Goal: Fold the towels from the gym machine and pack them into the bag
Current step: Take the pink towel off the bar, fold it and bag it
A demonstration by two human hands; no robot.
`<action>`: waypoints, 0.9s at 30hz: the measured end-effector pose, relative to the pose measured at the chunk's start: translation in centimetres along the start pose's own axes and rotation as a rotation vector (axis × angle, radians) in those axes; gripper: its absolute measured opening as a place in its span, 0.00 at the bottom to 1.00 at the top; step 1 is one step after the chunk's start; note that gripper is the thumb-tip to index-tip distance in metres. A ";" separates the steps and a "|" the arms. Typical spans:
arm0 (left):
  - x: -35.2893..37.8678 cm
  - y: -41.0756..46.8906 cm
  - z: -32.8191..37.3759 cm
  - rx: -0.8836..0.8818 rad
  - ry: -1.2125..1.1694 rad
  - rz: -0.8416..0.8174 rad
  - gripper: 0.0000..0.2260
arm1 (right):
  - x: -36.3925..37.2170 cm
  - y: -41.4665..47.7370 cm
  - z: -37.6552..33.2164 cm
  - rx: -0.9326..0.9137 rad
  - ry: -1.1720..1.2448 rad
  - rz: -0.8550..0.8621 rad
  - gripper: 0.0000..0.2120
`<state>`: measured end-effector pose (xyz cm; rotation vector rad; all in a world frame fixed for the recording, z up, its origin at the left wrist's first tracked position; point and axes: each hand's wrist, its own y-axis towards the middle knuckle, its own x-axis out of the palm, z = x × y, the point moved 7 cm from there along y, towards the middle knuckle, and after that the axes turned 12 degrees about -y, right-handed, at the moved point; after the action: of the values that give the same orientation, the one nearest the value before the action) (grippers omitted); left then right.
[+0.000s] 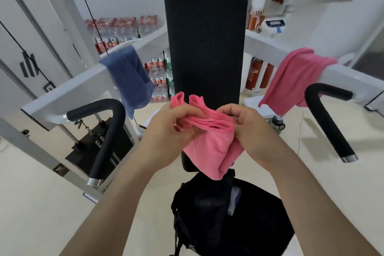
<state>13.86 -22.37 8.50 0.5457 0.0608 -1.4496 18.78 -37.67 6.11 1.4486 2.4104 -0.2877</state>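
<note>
head view: left hand (176,129) and right hand (247,129) both pinch the bunched pink towel (209,143) directly above the near black bag (218,214), probably for packing.

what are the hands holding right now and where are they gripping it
Both hands, left hand and right hand, grip the pink towel along its bunched upper edge.

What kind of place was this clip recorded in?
Most likely a gym: an exercise machine with a tall black back pad and padded handles, plus packs of bottled water stacked against the wall.
</note>
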 end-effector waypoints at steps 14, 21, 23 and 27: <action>0.8 0.8 3.8 0.122 0.514 -0.200 0.07 | -0.5 0.1 -1.9 -0.028 -0.195 -0.184 0.08; 1.8 1.6 3.9 0.121 0.591 -0.170 0.07 | -0.5 -0.6 -3.2 -0.033 -0.309 -0.293 0.08; 2.1 1.9 3.8 0.138 0.619 -0.153 0.07 | -0.3 -0.6 -3.1 -0.060 -0.474 -0.297 0.14; 2.1 2.3 3.0 0.074 0.521 -0.156 0.09 | -0.1 -0.3 -2.8 -0.138 -0.669 -0.214 0.12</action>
<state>15.51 -25.40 11.11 0.9865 0.4722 -1.4313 18.14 -36.97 8.77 0.8482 1.9750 -0.5436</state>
